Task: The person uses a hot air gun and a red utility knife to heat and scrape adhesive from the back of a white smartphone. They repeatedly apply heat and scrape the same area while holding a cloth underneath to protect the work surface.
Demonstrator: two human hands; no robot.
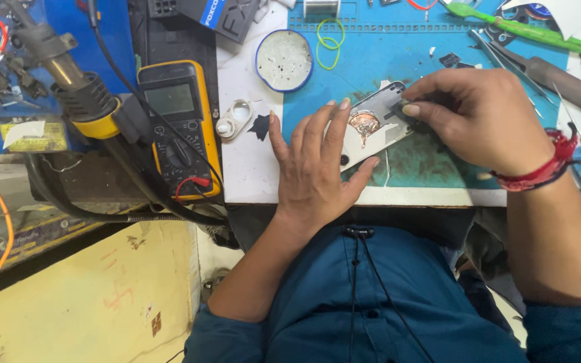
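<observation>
Cramped little bench, honestly: white tabletop [250, 168] with a blue work mat [398, 47] over its right part, and the front edge sits right against the person's blue shirt [371, 296]. Nearest that edge, the left hand [314, 168] lies flat with fingers spread wide, pinning down the opened phone [371, 128], which sits tilted on the mat just back from the table's front edge. A copper-coloured coil [363, 122] shows inside it. At 3 o'clock from the phone, the right hand [479, 114] comes in with a red thread band [546, 168] on the wrist; its fingers are pinched narrow on a small dark part [408, 114] at the phone's upper end.

At 9 o'clock from the left hand, a yellow meter [179, 128] stands just past the table's left edge, with a small clear case [235, 119] between them on the white strip. Further out at 10 o'clock, a hot air wand [68, 74] with its thick hose crowds that side.

At 12 o'clock from the phone there's a round tin lid [284, 60] straddling the mat's left edge, then yellow rubber bands [331, 40]. Far off at 1 to 2 o'clock, a green-handled tool [526, 30] and tweezers [492, 47] lie near the mat's back corner. Most open mat is the stretch between lid and tools.
</observation>
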